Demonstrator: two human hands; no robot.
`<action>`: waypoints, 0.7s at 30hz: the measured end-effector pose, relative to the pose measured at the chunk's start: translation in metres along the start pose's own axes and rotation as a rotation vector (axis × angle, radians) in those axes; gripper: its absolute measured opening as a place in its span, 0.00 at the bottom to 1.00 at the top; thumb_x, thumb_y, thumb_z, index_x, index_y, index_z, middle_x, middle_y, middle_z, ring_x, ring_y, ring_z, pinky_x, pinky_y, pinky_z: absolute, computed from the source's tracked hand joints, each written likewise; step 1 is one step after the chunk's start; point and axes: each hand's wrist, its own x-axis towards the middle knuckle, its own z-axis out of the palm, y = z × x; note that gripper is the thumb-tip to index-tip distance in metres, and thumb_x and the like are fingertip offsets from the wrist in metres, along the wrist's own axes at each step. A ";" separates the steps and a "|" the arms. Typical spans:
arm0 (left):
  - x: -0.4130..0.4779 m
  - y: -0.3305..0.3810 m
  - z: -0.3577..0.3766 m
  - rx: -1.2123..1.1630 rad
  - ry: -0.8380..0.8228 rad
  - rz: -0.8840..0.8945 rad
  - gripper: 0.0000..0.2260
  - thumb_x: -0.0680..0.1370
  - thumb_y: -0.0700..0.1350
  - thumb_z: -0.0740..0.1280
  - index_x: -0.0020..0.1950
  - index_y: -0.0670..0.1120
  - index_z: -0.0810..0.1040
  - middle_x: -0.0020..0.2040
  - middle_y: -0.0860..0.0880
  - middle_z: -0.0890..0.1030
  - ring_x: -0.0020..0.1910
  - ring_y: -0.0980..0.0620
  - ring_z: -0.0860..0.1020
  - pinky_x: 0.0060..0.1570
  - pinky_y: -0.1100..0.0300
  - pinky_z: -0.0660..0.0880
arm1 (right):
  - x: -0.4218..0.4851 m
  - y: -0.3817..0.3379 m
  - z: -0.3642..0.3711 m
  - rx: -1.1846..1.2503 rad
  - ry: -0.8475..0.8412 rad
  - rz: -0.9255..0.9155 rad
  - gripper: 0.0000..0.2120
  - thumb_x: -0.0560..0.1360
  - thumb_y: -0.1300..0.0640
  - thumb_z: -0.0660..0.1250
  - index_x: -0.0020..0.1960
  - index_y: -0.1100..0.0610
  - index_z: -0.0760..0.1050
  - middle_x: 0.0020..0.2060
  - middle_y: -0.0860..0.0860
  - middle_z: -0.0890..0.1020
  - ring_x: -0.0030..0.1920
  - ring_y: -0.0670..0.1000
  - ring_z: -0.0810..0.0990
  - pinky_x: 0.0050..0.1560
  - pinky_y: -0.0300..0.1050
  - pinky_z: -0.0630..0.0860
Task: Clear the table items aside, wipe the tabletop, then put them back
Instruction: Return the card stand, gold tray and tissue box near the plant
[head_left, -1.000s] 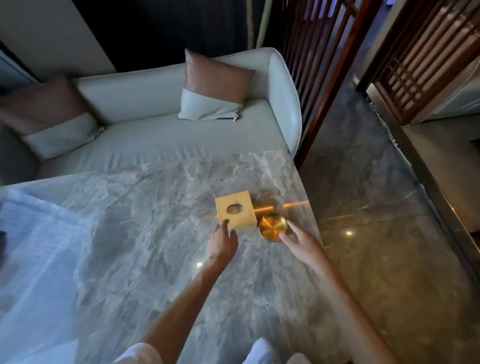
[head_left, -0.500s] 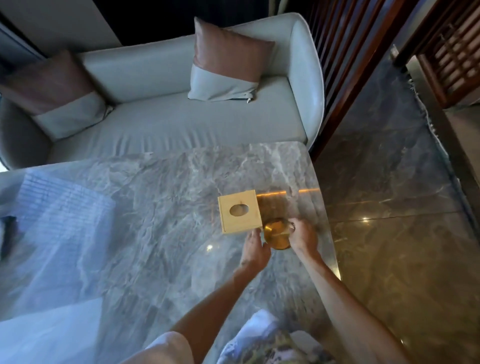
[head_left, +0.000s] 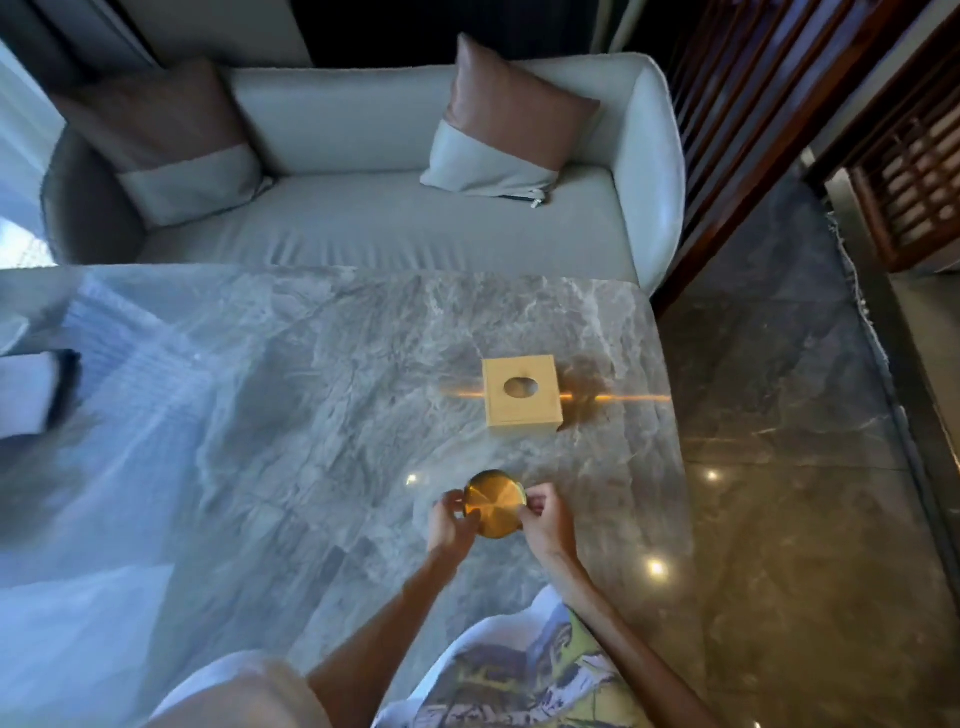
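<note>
1. A round brass-coloured dish (head_left: 493, 503) is held between both hands above the near right part of the grey marble surface (head_left: 311, 415).
2. The left hand (head_left: 451, 525) is closed on the dish's left rim, with its fingers curled against the edge.
3. The right hand (head_left: 545, 519) is closed on the dish's right rim, thumb and fingers pinched at the edge.
4. Whether the dish is touching the surface or raised just above it cannot be told from this view.
5. A square wooden tissue box (head_left: 522, 397) with an oval opening in its top is seen standing on the surface, beyond the dish and apart from it, near the right edge.
6. A thin orange streak of reflected light is seen running across the marble on either side of the box.
7. A pale grey sofa (head_left: 363, 234) is placed beyond the far edge of the surface.
8. Two cushions, each brown above and grey below, are propped on the sofa: a left cushion (head_left: 171, 140) in the corner and a right cushion (head_left: 506, 124) against the backrest.
9. A dark polished stone floor (head_left: 779, 415) is seen to the right of the surface, with bright spots of light mirrored in it.
10. A dark wooden slatted screen (head_left: 727, 104) is seen standing at the far right, beside the sofa's arm.
11. The left part of the surface is washed out by blurred bluish reflections.
</note>
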 end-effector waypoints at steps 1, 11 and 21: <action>-0.004 -0.006 -0.019 -0.051 0.033 0.011 0.13 0.63 0.44 0.65 0.46 0.56 0.73 0.55 0.41 0.77 0.50 0.39 0.78 0.42 0.46 0.76 | -0.009 -0.009 0.014 -0.011 -0.027 -0.030 0.07 0.70 0.65 0.69 0.45 0.55 0.75 0.38 0.48 0.80 0.40 0.49 0.80 0.44 0.45 0.76; -0.018 -0.096 -0.203 -0.116 0.401 0.200 0.20 0.67 0.37 0.68 0.49 0.62 0.75 0.47 0.53 0.77 0.45 0.45 0.80 0.47 0.43 0.80 | -0.119 -0.083 0.162 0.248 -0.349 0.002 0.13 0.71 0.69 0.70 0.47 0.55 0.72 0.42 0.53 0.81 0.35 0.45 0.80 0.30 0.37 0.77; -0.060 -0.111 -0.364 -0.024 0.333 0.326 0.16 0.67 0.42 0.66 0.52 0.54 0.79 0.45 0.48 0.82 0.41 0.49 0.82 0.43 0.49 0.81 | -0.221 -0.119 0.259 0.727 -0.760 0.210 0.25 0.64 0.60 0.73 0.60 0.51 0.75 0.47 0.52 0.81 0.42 0.50 0.79 0.41 0.42 0.71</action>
